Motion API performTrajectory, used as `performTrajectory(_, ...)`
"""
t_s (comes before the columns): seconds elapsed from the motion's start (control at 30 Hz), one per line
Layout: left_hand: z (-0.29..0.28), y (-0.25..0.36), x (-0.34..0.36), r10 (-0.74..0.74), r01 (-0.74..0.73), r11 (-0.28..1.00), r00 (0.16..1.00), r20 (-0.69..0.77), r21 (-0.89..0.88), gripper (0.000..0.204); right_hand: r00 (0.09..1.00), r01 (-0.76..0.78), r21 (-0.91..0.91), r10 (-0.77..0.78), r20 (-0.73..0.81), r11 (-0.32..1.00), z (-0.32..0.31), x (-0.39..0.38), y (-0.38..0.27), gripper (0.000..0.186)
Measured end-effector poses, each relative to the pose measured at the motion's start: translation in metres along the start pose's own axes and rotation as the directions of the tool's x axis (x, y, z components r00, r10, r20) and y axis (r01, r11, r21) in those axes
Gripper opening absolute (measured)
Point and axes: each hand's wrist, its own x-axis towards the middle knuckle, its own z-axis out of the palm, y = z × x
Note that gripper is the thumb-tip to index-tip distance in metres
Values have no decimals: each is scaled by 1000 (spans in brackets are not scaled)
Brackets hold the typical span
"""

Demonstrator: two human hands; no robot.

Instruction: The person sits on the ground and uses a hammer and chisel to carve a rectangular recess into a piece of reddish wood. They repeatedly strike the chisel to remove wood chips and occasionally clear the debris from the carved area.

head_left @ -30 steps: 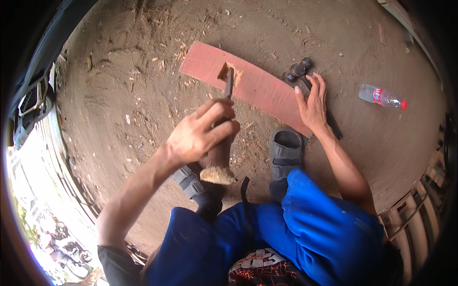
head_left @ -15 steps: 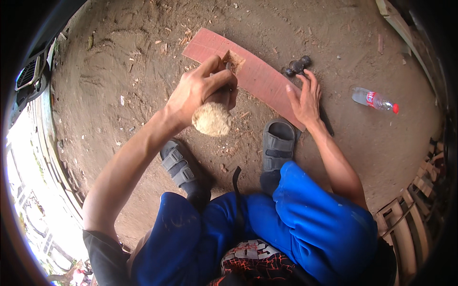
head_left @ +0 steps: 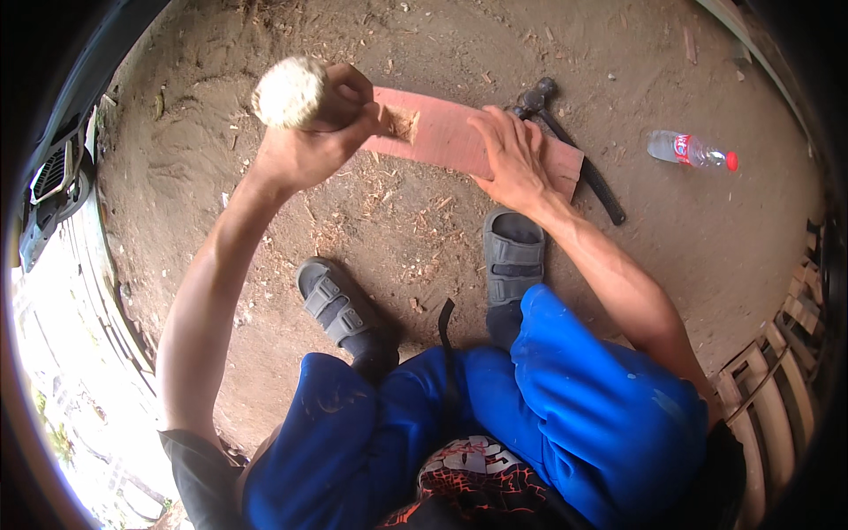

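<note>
My left hand (head_left: pixel 309 155) is closed round a chisel (head_left: pixel 290 91), whose pale, frayed handle end points up toward me. Its blade is hidden behind my fingers, close to the left part of a reddish wooden board (head_left: pixel 446 132). Cut into that board is a rough rectangular recess (head_left: pixel 402 124) with bare, splintered wood inside. Across the board's right part lies my right hand (head_left: pixel 517 168), fingers over its top and thumb by the near edge, gripping it. Just beyond these fingers, a hammer (head_left: pixel 602 187) with a dark handle rests on the ground, partly under or behind the board.
A clear plastic bottle (head_left: pixel 689 150) with a red cap lies on the dirt to the right. Wood chips (head_left: pixel 428 208) are scattered around the board. My sandalled feet (head_left: pixel 515 252) stand just nearer than it. Wooden slats (head_left: pixel 761 402) are at the lower right; part of a vehicle (head_left: pixel 57 172) shows at the left.
The board has turned, its right end swinging away from me. My left hand has moved left with the chisel, away from the recess. My right hand has shifted left onto the board, exposing the hammer's handle.
</note>
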Motion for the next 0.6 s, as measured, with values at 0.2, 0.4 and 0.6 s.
performTrajectory(0.2, -23, 9, 1, -123, 113, 970, 992, -30, -216, 6, 983, 109, -125, -125, -133, 986, 17, -12, -3, 73)
performTrajectory(0.4, -48, 23, -9, -6, 11, 999, 991, -132, 42, 14, 992, 68, 8, -67, -105, 998, 7, -4, -4, 64)
performTrajectory(0.6, -58, 24, -10, 79, -79, 997, 960, -267, 8, 19, 973, 109, -88, -124, -193, 990, 5, -21, -15, 58)
